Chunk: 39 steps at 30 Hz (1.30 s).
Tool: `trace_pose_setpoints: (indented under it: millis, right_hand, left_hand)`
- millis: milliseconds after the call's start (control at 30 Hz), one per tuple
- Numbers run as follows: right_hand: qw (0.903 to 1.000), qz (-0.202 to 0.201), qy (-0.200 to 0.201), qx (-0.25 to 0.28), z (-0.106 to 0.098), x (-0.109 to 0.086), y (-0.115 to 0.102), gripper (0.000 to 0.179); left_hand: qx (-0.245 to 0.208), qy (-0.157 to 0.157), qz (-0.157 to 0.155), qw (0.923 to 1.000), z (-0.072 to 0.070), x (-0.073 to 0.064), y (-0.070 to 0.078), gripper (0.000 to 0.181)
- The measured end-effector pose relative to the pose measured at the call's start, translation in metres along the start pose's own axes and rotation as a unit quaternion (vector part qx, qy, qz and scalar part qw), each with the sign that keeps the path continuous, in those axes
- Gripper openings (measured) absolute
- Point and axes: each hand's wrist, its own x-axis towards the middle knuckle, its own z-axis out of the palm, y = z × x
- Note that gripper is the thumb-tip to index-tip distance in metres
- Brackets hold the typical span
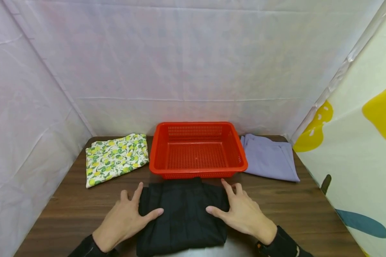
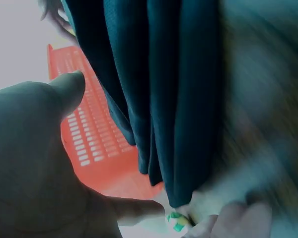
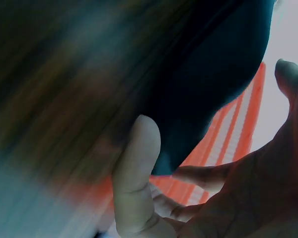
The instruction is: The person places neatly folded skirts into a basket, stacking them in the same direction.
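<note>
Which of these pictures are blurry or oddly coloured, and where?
Head view: fairly sharp and bright, with pale glare on the table at the bottom edge; left wrist view: bluish cast, smeared blur at right, the red basket washed out; right wrist view: streaky blur at left, the dark cloth showing little detail.

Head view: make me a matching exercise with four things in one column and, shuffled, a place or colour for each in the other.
Things
1. basket
2. black cloth
3. lemon cloth
4. purple cloth

Places and colours
A. to the right of the basket
B. between the left hand and the right hand
C. to the left of the basket
D. red, with slotted walls

Pairs: 1-D, 2-B, 3-C, 4-A
</note>
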Motion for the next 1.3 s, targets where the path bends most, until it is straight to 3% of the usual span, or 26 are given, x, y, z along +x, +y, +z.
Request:
trace_pose_setpoints:
  millis: [533, 767, 1033, 1200, 1300]
  right_hand:
    - [0.9977, -0.058, -0.028, 0.021, 0.024, 0.010, -0.036, 0.129]
    - [0.9934, -0.104, -0.045, 0.016, 0.025, 0.018, -0.043, 0.127]
    - [0.9907, -0.105, -0.065, 0.056, 0.015, 0.026, -0.043, 0.130]
    - [0.9889, -0.107, -0.068, 0.078, 0.012, 0.032, -0.040, 0.124]
    - [0.9869, -0.110, -0.077, 0.089, 0.010, 0.036, -0.039, 0.111]
  left_hand:
    - [-0.061, 0.007, 0.068, 0.9958, 0.015, 0.005, 0.029, 0.129]
    - [-0.087, -0.015, 0.094, 0.9917, 0.016, 0.010, 0.040, 0.125]
    - [-0.128, -0.051, 0.139, 0.9807, 0.017, 0.019, 0.047, 0.116]
    - [-0.156, -0.070, 0.192, 0.9664, 0.020, 0.024, 0.049, 0.109]
    - [-0.159, -0.071, 0.225, 0.9587, 0.022, 0.027, 0.051, 0.105]
